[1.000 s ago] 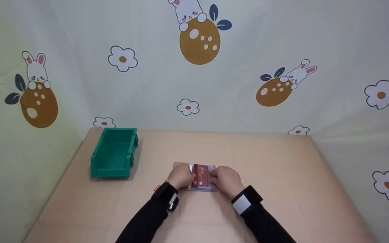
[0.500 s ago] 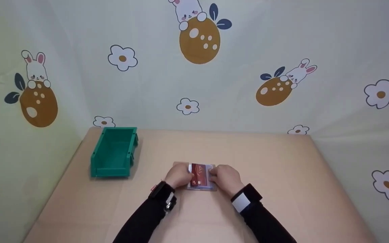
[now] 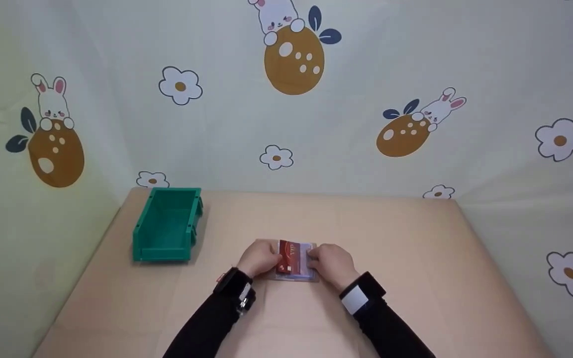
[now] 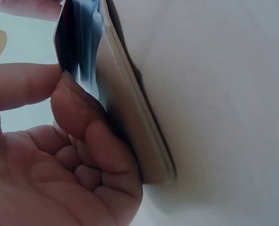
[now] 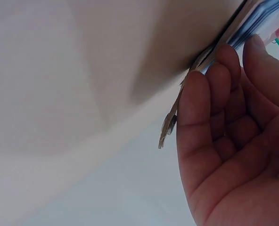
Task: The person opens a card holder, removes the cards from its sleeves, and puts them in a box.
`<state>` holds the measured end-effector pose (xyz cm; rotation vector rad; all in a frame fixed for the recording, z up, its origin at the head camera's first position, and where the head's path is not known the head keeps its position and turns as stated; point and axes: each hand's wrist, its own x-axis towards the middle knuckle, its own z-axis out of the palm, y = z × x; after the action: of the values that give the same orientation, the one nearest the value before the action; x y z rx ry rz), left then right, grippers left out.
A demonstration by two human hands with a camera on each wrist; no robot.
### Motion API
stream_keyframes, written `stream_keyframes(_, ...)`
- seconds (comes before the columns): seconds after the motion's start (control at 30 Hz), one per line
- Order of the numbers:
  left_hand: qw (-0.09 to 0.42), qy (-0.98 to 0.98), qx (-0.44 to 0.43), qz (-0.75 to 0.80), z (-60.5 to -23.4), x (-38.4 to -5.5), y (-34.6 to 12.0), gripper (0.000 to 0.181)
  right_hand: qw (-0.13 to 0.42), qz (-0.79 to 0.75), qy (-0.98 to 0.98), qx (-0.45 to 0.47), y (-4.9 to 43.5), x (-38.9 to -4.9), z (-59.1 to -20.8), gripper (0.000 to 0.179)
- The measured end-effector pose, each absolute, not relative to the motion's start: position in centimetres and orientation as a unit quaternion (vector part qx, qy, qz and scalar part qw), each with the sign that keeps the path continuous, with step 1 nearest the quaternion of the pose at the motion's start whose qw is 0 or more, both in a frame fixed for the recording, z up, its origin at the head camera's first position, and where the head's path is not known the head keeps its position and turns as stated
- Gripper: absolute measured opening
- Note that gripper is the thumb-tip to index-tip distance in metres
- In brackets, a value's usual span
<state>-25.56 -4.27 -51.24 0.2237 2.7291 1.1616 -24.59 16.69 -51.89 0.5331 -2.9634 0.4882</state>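
Note:
A small card holder with clear plastic sleeves and a tan cover lies unfolded near the middle of the table. Over its sleeves sits a red card with light lettering, its left part lifted. Thumb and a finger of my left hand pinch the card's left edge; the left wrist view shows the card standing off the cover. From the other side my right hand grips the sleeves, thumb on top and fingers along the holder's edge in the right wrist view.
An open green plastic bin stands at the table's back left. The beige-covered table meets a pale curtain printed with rabbits and flowers at its back and sides.
My left hand has shifted a little left, drawing the red card with it, so more of the clear sleeve shows on the right. The right hand has stayed in place.

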Motion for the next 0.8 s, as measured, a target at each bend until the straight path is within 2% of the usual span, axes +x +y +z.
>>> stream_keyframes(0.8,0.081,0.899,0.063,0.427,-51.57,-25.51,-5.18,0.039,0.054,0.158,-0.968,0.190,16.78,-24.59,-51.95,0.009)
